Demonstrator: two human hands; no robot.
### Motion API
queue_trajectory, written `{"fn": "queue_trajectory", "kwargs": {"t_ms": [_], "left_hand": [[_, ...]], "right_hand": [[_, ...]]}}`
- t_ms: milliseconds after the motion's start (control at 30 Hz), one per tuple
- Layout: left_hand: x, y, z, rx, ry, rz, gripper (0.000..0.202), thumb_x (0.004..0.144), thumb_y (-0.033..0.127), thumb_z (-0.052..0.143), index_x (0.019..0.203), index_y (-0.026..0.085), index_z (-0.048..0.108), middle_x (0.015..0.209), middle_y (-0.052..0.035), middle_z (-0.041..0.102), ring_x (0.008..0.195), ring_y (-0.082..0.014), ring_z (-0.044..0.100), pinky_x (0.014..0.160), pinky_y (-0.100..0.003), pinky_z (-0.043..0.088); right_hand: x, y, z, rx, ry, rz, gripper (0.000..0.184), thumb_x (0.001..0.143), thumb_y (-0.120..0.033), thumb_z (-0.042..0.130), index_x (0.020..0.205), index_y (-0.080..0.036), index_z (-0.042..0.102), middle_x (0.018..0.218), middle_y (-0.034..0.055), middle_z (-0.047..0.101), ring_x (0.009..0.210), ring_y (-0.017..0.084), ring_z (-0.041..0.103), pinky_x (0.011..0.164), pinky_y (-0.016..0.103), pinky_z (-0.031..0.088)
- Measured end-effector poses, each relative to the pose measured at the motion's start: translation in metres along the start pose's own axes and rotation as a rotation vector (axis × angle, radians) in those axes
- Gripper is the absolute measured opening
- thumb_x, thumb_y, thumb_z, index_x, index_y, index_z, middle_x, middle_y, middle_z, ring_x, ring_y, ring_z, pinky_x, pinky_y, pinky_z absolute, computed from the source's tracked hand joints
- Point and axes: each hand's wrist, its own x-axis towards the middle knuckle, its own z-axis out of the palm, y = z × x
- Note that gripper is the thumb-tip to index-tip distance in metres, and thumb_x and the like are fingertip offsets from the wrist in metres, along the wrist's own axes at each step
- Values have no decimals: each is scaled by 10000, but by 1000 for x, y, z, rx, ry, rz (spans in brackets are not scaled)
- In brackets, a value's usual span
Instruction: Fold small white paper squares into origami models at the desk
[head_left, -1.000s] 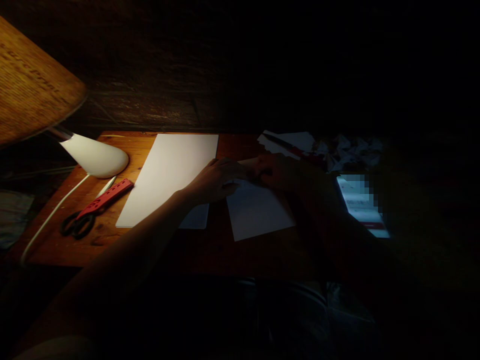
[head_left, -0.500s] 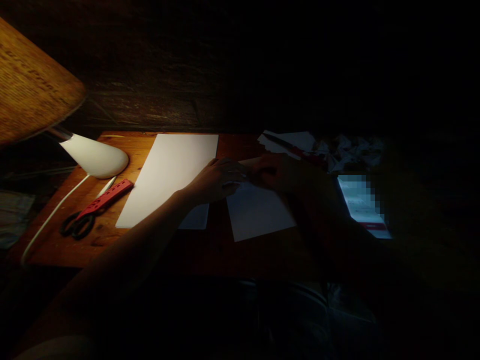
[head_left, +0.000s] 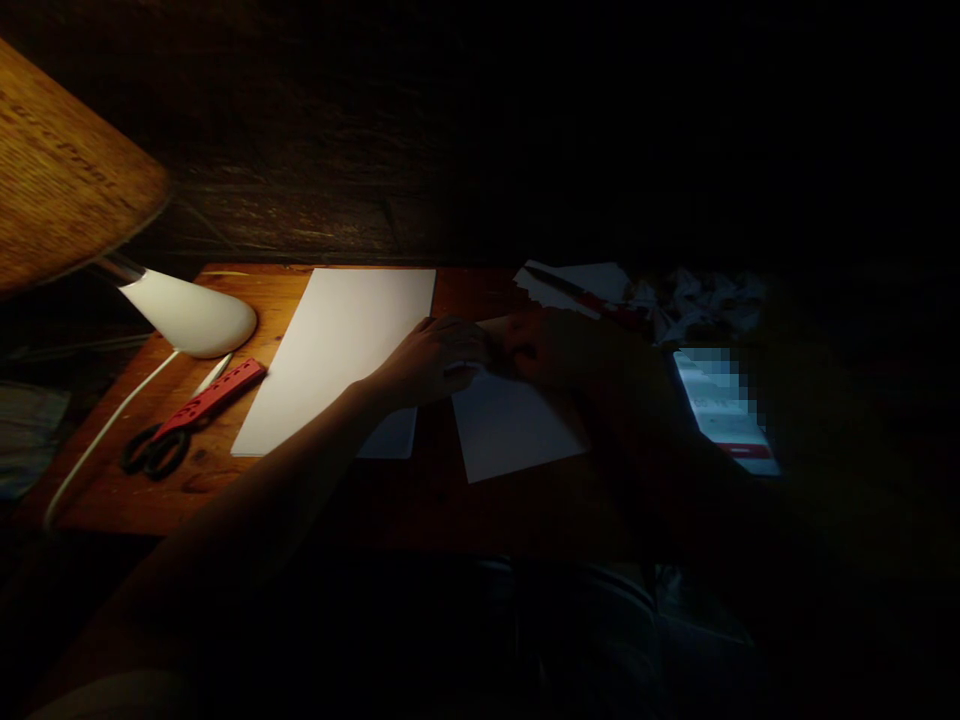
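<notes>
On the wooden table, a small white sheet of paper (head_left: 517,430) lies at a slight slant under both hands. My left hand (head_left: 442,350) reaches over its upper left part, its fingers bent down onto the paper and a pale edge showing under them. Close beside it, my right hand (head_left: 551,345) is curled over the sheet's upper right part. Shadow hides the right fingertips and whatever lies between them. To the left, a larger white paper stack (head_left: 337,350) sits partly beneath my left wrist.
A lamp with a white base (head_left: 195,315) and its cord stand at the left, near red-and-black scissors (head_left: 202,405). Behind my right hand lie cut papers (head_left: 607,275) with a dark-bladed, red-handled tool (head_left: 562,283), and crumpled paper pieces (head_left: 697,300). A lit phone (head_left: 727,410) is at the right.
My right hand has shifted slightly left, closer to my left hand, and its curled fingers look lower. The sheet and my left hand have hardly moved.
</notes>
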Motion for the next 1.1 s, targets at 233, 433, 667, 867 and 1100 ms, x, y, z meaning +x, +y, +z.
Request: {"fn": "queue_trajectory", "kwargs": {"t_ms": [233,433,667,867,1100], "left_hand": [[1,3,0,-5,19,-5,251,899,231,649,1102,276,789,1298,-59,744,1252,-293,632,1034,-477,498],[1,4,0,4,13,-18,334,908,224,626,1217,269,743,1316,-74,734,1244,-296,630,1046,-493,505],[-1,0,2,-9,18,6,338,929,243,630,1242,295,747,1336,-45,739,1260,-278,629,1057,-484,496],[2,6,0,-25,-8,-25,273,934,221,609,1129,278,791,1315,-62,739,1272,-298,615,1051,-506,492],[3,7,1,-43,14,-33,270,925,224,611,1112,289,795,1266,-50,755,1252,-284,633,1055,-499,503]], "right_hand": [[-4,-6,-12,-80,-126,132,282,828,-204,610,943,-261,861,899,36,799,725,193,629,663,325,340],[-7,-9,-21,-49,-120,147,300,848,-186,599,989,-261,853,910,33,794,704,172,615,631,320,309],[-7,-1,0,-12,50,87,294,887,-186,589,1041,-253,829,1096,28,794,906,195,663,724,312,397],[-4,5,19,14,214,80,289,921,-183,567,1057,-220,819,1139,75,755,947,212,663,768,324,439],[-5,1,16,-6,167,42,280,919,-178,575,1000,-236,837,1126,73,738,940,224,638,738,334,436]]}}
